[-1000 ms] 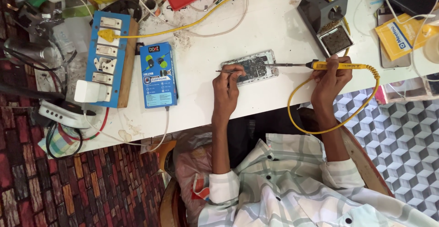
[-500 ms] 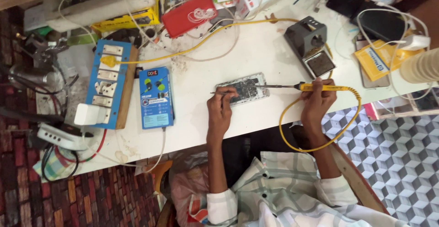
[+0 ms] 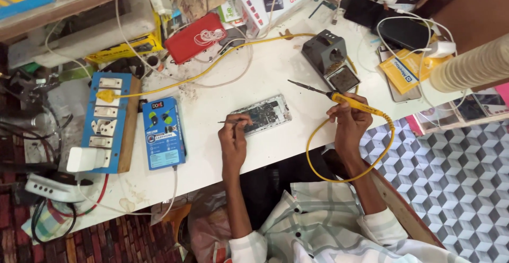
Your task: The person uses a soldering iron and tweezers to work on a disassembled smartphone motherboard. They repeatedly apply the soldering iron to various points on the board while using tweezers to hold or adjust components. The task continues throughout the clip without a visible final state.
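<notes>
An opened phone (image 3: pixel 263 114) lies flat on the white worktop (image 3: pixel 212 136), thin, light and likely fragile; it is best steadied by its edges. Tweezers (image 3: pixel 233 121) are pinched in the left hand (image 3: pixel 235 136) at its left edge. A yellow soldering iron (image 3: pixel 347 100) is gripped pen-like by the right hand (image 3: pixel 347 124), tip raised just beyond the phone's far right.

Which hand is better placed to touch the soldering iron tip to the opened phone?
Right. The right hand already grips the yellow soldering iron, tip raised beside the opened phone. The left hand holds tweezers at the phone's edge.
</notes>
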